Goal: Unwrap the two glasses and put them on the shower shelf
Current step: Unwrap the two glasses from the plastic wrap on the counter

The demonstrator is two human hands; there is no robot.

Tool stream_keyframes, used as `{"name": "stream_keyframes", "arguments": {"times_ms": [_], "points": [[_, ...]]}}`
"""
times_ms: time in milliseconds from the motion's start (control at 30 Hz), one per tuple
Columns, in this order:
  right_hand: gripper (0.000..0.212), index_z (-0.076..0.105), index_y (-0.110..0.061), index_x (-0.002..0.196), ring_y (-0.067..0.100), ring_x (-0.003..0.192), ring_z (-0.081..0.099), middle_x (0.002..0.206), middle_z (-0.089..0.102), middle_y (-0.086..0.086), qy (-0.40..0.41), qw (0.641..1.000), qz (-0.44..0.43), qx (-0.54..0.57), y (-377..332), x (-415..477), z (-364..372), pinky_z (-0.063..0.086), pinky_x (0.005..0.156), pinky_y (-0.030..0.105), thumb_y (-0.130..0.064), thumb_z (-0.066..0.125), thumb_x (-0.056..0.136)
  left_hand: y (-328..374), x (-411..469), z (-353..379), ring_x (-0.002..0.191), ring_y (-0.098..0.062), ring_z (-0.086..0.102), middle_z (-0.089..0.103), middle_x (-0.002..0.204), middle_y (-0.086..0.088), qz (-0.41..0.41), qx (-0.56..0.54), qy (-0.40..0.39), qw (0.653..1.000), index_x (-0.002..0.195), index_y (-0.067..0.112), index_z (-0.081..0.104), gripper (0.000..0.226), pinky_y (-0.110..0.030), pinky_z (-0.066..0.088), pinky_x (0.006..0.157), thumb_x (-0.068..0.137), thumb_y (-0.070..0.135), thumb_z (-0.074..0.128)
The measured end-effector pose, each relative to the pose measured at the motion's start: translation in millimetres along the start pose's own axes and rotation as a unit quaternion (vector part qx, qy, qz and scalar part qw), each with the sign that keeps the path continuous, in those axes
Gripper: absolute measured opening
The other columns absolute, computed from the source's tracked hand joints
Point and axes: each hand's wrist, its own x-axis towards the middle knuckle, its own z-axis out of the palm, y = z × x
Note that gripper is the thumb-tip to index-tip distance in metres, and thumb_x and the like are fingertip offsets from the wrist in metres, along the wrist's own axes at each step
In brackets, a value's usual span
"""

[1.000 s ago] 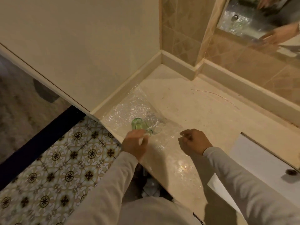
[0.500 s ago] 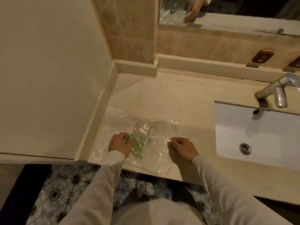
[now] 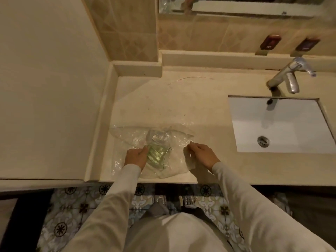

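Note:
A greenish ribbed glass (image 3: 157, 155) lies on its side on a sheet of clear bubble wrap (image 3: 131, 136) spread over the beige counter (image 3: 181, 106). A second clear glass (image 3: 156, 139) lies just behind it, touching or nested with it; I cannot tell which. My left hand (image 3: 136, 157) grips the green glass from its left side. My right hand (image 3: 201, 155) pinches the right edge of the bubble wrap between thumb and fingers. No shower shelf is in sight.
A white sink basin (image 3: 280, 128) with a chrome tap (image 3: 291, 77) sits to the right. A wall panel (image 3: 51, 88) bounds the counter on the left, a tiled backsplash and mirror (image 3: 236, 6) behind. Patterned floor tiles (image 3: 72, 206) lie below the counter edge.
The head view has swung right and closer, bringing the sink and tap into sight. My left hand stays at the green glass, and my right hand keeps the wrap's edge, drawn out to the right.

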Motion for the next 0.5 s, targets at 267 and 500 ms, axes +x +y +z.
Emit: {"name": "stream_keyframes", "arguments": {"times_ms": [267,500], "points": [[0.044,0.073,-0.031,0.103,0.023,0.116,0.063,0.124,0.072,0.003,-0.024,0.999,-0.008,0.033,4.4,-6.5,-1.7,0.043,0.11,0.043,-0.058,0.038,0.103,-13.2,3.1,2.3,0.115,-0.028,0.057,0.065,0.124,0.001,-0.028,0.015,-0.034,0.999,0.103,0.035,0.067,0.044,-0.046,0.04,0.108,0.069,0.061,0.055],[0.075,0.075,-0.023,0.111,0.023,0.116,0.065,0.124,0.073,0.002,-0.038,0.999,0.001,0.035,12.3,-3.4,-5.5,0.042,0.113,0.047,-0.08,0.033,0.085,-13.6,-12.4,18.1,0.122,-0.026,0.055,0.065,0.126,0.005,0.005,0.155,0.018,0.988,0.116,0.035,0.068,0.034,-0.05,0.019,0.114,0.091,0.048,0.051]]}}
